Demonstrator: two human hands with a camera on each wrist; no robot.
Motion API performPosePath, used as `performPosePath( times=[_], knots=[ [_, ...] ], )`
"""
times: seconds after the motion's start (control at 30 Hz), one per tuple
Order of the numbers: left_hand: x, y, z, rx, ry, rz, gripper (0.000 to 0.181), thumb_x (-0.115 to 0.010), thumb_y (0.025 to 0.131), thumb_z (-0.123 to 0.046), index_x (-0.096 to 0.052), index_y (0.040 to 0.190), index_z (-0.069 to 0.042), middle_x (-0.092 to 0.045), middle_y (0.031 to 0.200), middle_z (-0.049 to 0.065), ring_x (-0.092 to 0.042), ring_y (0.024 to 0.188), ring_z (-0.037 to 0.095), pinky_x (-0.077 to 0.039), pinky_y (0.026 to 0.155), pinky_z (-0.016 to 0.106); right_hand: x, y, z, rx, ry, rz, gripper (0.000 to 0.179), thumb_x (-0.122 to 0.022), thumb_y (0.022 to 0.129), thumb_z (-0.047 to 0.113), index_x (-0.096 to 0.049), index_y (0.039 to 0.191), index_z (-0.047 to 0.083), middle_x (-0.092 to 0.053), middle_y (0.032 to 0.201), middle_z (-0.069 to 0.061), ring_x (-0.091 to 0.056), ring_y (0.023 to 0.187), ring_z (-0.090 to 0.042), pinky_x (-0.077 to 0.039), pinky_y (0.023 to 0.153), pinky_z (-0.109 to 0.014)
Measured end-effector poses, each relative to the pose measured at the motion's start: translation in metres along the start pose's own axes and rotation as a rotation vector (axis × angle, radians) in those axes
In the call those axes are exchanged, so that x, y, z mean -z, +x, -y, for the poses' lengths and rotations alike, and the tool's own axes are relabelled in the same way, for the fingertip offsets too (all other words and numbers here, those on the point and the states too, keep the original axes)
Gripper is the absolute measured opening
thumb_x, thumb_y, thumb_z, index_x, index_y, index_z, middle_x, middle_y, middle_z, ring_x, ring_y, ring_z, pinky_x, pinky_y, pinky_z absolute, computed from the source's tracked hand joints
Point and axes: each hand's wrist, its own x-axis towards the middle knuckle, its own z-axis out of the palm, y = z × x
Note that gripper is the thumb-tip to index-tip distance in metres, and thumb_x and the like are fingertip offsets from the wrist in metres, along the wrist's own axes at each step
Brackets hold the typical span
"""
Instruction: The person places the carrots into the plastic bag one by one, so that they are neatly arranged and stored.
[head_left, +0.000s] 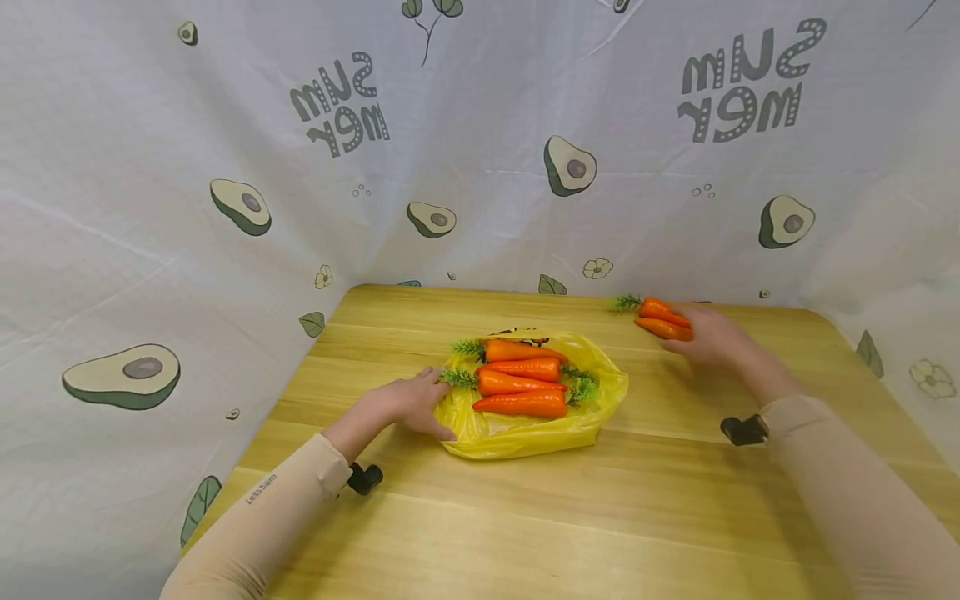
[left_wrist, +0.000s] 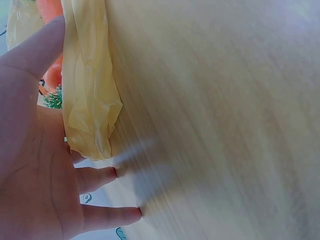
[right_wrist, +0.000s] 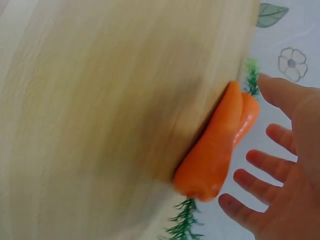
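Main risk, IMO: the 2 loose carrots [head_left: 663,329] lie side by side, touching, nr the back edge of the wooden table [head_left: 525,525], green tops pointing opp. ways; a hasty grab could catch 1 & roll the other, b/c they look smooth & tapered. Too hard a shove could also push them back vs. the printed cloth [head_left: 480,167]. 2nd risk: the yellow bag [head_left: 517,446] looks thin & floppy. It lies on the table, mouth facing up, w/ 4 bagged carrots [head_left: 525,404] inside, so a tug at its L end might fold the rim in or tip 1 out over the low side; leafy tops could poss. snag the film too. Pose: R arm reaches well out to the back R, R hand [head_left: 708,333] right at the loose pair; per R wrist view, thumb & fingers are spread wide, no grip seen, tho can't tell re: contact at the nearest fingertip. L arm reaches fwd to the bag's L end; L hand [head_left: 416,404] is spread there, thumb partly hidden behind the film, other fingers fairly straight, 2 tips down at the tabletop, none visibly curled round anything.
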Motion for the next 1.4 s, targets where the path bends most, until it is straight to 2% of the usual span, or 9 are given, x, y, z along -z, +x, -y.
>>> performPosePath(
  times=[0.23, 0.37, 0.53, 0.63, 0.73, 0.97, 1.13, 1.3, 1.4],
  knots=[
    [-0.001, 0.000, 0.000, 0.006, -0.013, 0.003, 0.100, -0.068, 0.083, -0.070, -0.039, 0.155, -0.008, -0.014, 0.168, 0.016, -0.016, 0.155, 0.037, -0.030, 0.119, 0.055, -0.003, -0.008, -0.010, -0.055, -0.028, 0.012, 0.083, -0.068, 0.093, 0.041, -0.037, 0.145, -0.015, -0.038, 0.140, -0.045, -0.040, 0.125, -0.062, -0.031, 0.106, -0.073],
    [0.000, 0.000, -0.001, 0.012, -0.016, 0.006, 0.099, -0.068, 0.083, -0.069, -0.039, 0.155, -0.008, -0.014, 0.169, 0.016, -0.015, 0.155, 0.037, -0.030, 0.119, 0.055, -0.007, -0.010, -0.015, -0.059, -0.063, 0.015, 0.080, -0.069, 0.091, 0.039, -0.040, 0.143, -0.015, -0.039, 0.137, -0.046, -0.040, 0.122, -0.063, -0.033, 0.105, -0.073],
    [-0.001, 0.000, -0.001, 0.017, -0.031, 0.011, 0.099, -0.069, 0.083, -0.068, -0.037, 0.156, -0.008, -0.012, 0.169, 0.016, -0.014, 0.155, 0.037, -0.030, 0.118, 0.056, -0.009, -0.013, -0.020, -0.040, -0.066, 0.006, 0.072, -0.073, 0.084, 0.021, -0.045, 0.138, -0.016, -0.043, 0.134, -0.047, -0.039, 0.121, -0.064, -0.031, 0.105, -0.073],
    [-0.001, 0.000, -0.001, 0.017, -0.036, 0.013, 0.099, -0.069, 0.083, -0.068, -0.037, 0.156, -0.009, -0.012, 0.169, 0.016, -0.013, 0.155, 0.036, -0.029, 0.119, 0.056, -0.010, -0.015, -0.022, -0.025, -0.068, -0.004, 0.067, -0.072, 0.079, 0.010, -0.047, 0.135, -0.016, -0.048, 0.129, -0.046, -0.043, 0.117, -0.063, -0.034, 0.102, -0.073],
    [-0.001, 0.001, -0.001, 0.016, -0.036, 0.011, 0.099, -0.069, 0.083, -0.067, -0.037, 0.156, -0.008, -0.013, 0.169, 0.016, -0.013, 0.155, 0.036, -0.029, 0.119, 0.056, -0.012, -0.018, -0.024, -0.018, -0.078, -0.010, 0.064, -0.070, 0.078, 0.005, -0.048, 0.134, -0.016, -0.052, 0.124, -0.044, -0.048, 0.112, -0.061, -0.037, 0.098, -0.072],
    [-0.002, 0.001, -0.001, 0.008, -0.039, 0.006, 0.099, -0.070, 0.083, -0.066, -0.037, 0.155, -0.006, -0.013, 0.169, 0.016, -0.013, 0.155, 0.037, -0.028, 0.119, 0.056, -0.015, -0.024, -0.027, -0.035, -0.068, 0.004, 0.062, -0.069, 0.083, 0.009, -0.047, 0.137, -0.015, -0.054, 0.123, -0.043, -0.054, 0.109, -0.058, -0.041, 0.095, -0.071],
    [-0.003, 0.002, 0.000, 0.004, -0.037, 0.005, 0.099, -0.070, 0.083, -0.066, -0.037, 0.155, -0.006, -0.013, 0.168, 0.016, -0.014, 0.155, 0.037, -0.028, 0.119, 0.056, -0.012, -0.027, -0.032, -0.004, -0.049, 0.005, 0.063, -0.072, 0.082, 0.012, -0.050, 0.135, -0.014, -0.054, 0.126, -0.043, -0.055, 0.110, -0.055, -0.041, 0.096, -0.070],
    [-0.004, 0.004, 0.001, 0.002, -0.034, 0.008, 0.100, -0.069, 0.084, -0.066, -0.036, 0.156, -0.007, -0.013, 0.169, 0.016, -0.013, 0.155, 0.037, -0.028, 0.119, 0.056, -0.003, -0.029, -0.031, -0.001, 0.002, -0.001, 0.059, -0.074, 0.080, 0.016, -0.055, 0.130, -0.010, -0.063, 0.116, -0.032, -0.059, 0.096, -0.041, -0.047, 0.087, -0.061],
    [-0.004, 0.004, 0.001, 0.007, -0.037, 0.011, 0.100, -0.070, 0.083, -0.066, -0.037, 0.156, -0.007, -0.012, 0.169, 0.016, -0.012, 0.156, 0.037, -0.028, 0.119, 0.056, 0.003, -0.031, -0.027, 0.005, 0.025, -0.012, 0.057, -0.076, 0.082, 0.020, -0.057, 0.128, -0.007, -0.065, 0.113, -0.029, -0.061, 0.094, -0.039, -0.048, 0.085, -0.059]
  ],
)
